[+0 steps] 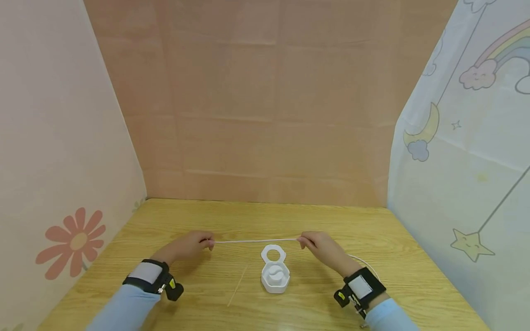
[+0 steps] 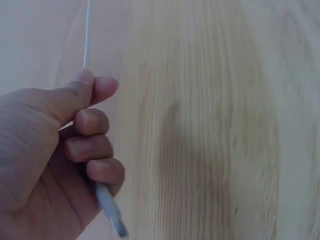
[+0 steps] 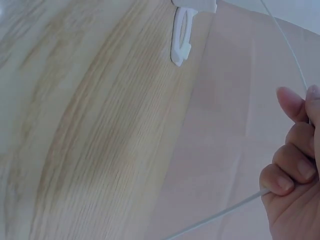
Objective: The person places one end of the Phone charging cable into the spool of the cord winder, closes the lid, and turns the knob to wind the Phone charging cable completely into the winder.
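Note:
A thin white cable (image 1: 256, 240) is stretched nearly straight between my two hands, above the table. My left hand (image 1: 192, 244) pinches it between thumb and forefinger, the other fingers curled. In the left wrist view, a pale plug-like end (image 2: 110, 210) sticks out below the little finger. My right hand (image 1: 323, 249) grips the cable on the other side. From under its little finger a further length of cable (image 3: 220, 216) trails away. Between the hands and nearer me, a small white hexagonal case (image 1: 275, 289) stands with its ring-shaped lid (image 1: 265, 254) swung back.
A thin pale straight strip or line (image 1: 237, 286) lies on the wooden table (image 1: 207, 312) left of the case. Behind the table hangs a brown backdrop (image 1: 269, 115). Patterned sheets flank it at left and right.

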`<state>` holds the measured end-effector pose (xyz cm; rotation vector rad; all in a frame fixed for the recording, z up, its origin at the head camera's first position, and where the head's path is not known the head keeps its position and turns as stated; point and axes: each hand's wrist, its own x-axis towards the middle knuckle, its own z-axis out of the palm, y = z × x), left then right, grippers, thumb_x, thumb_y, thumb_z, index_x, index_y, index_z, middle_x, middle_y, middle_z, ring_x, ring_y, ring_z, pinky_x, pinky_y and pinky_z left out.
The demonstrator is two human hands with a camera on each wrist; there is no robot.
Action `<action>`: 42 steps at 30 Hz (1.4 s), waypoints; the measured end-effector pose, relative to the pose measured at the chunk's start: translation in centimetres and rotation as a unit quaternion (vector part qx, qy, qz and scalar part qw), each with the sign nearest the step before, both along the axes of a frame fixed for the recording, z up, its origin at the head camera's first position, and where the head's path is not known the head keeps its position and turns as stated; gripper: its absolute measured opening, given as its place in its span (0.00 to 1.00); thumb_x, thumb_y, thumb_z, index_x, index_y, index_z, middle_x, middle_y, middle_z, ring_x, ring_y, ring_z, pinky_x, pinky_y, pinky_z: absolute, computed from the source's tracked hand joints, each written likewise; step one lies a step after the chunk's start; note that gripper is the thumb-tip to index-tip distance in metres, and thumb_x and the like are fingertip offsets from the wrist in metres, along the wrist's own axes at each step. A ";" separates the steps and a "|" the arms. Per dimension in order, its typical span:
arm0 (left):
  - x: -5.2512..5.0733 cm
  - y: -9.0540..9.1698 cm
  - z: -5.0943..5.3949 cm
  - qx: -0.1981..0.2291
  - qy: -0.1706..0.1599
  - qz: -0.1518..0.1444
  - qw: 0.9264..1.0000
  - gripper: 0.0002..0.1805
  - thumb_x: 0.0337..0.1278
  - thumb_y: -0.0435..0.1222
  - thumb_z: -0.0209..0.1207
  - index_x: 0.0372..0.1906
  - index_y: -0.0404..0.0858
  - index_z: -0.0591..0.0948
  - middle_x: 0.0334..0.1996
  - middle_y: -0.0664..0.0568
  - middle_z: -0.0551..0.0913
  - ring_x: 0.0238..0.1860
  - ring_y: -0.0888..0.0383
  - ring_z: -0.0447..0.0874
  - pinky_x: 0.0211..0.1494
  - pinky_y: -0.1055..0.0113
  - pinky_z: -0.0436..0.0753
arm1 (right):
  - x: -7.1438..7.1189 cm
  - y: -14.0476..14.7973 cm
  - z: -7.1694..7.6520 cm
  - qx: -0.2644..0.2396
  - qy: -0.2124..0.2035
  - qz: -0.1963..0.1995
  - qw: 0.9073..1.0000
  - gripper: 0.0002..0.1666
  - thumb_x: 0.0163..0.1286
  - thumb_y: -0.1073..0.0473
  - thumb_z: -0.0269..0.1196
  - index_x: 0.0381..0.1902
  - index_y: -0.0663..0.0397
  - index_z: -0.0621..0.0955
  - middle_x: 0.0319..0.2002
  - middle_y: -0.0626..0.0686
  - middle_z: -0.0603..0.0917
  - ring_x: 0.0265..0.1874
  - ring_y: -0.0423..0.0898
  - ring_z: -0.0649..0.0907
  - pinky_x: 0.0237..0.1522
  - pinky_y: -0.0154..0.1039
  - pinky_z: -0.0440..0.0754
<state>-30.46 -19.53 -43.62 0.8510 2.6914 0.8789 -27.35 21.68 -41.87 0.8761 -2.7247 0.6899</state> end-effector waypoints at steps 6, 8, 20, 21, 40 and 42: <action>-0.2 -1.9 0.2 -0.020 -0.016 0.036 0.999 0.12 0.73 0.38 0.48 0.34 0.41 0.79 0.26 0.54 0.74 0.27 0.61 0.67 0.31 0.67 0.68 | -0.1 0.4 -0.1 0.005 -0.013 0.003 1.000 0.17 0.76 0.49 0.50 0.27 0.46 0.77 0.24 0.47 0.80 0.17 0.32 0.62 0.24 0.30 0.67; -0.1 -1.8 0.5 -0.027 -0.018 0.056 0.998 0.10 0.72 0.36 0.50 0.34 0.40 0.79 0.25 0.53 0.74 0.25 0.61 0.67 0.30 0.67 0.68 | -0.1 0.3 -0.3 0.008 -0.017 0.001 1.000 0.18 0.76 0.48 0.49 0.28 0.46 0.77 0.25 0.48 0.80 0.17 0.32 0.63 0.24 0.30 0.67; 1.7 5.5 2.0 -0.143 0.226 0.078 0.960 0.15 0.62 0.33 0.59 0.52 0.31 0.77 0.44 0.40 0.79 0.45 0.46 0.80 0.46 0.55 0.81 | 0.1 -2.0 -0.2 0.017 -0.009 0.023 1.000 0.17 0.76 0.51 0.51 0.27 0.47 0.77 0.21 0.42 0.74 0.18 0.31 0.64 0.23 0.30 0.67; 2.1 6.8 2.3 -0.132 0.223 0.063 0.964 0.17 0.63 0.34 0.59 0.55 0.32 0.76 0.48 0.41 0.79 0.48 0.46 0.80 0.49 0.55 0.81 | 0.2 -2.3 -0.2 0.017 -0.007 0.030 0.999 0.17 0.76 0.51 0.51 0.27 0.48 0.78 0.21 0.41 0.74 0.18 0.31 0.64 0.23 0.30 0.67; 4.8 16.0 2.6 -0.005 0.107 -0.049 0.993 0.21 0.66 0.46 0.56 0.57 0.41 0.69 0.36 0.59 0.80 0.30 0.69 0.76 0.31 0.75 0.75 | 1.0 -5.6 0.0 0.013 -0.004 0.112 0.994 0.12 0.76 0.53 0.52 0.34 0.50 0.79 0.27 0.43 0.79 0.24 0.30 0.70 0.27 0.26 0.71; 4.6 15.5 2.4 -0.001 0.095 -0.034 0.995 0.20 0.66 0.51 0.54 0.56 0.44 0.71 0.33 0.60 0.80 0.29 0.68 0.76 0.31 0.74 0.76 | 1.1 -5.3 0.1 0.015 -0.010 0.105 0.994 0.13 0.76 0.52 0.51 0.33 0.49 0.78 0.26 0.45 0.79 0.24 0.31 0.70 0.27 0.27 0.71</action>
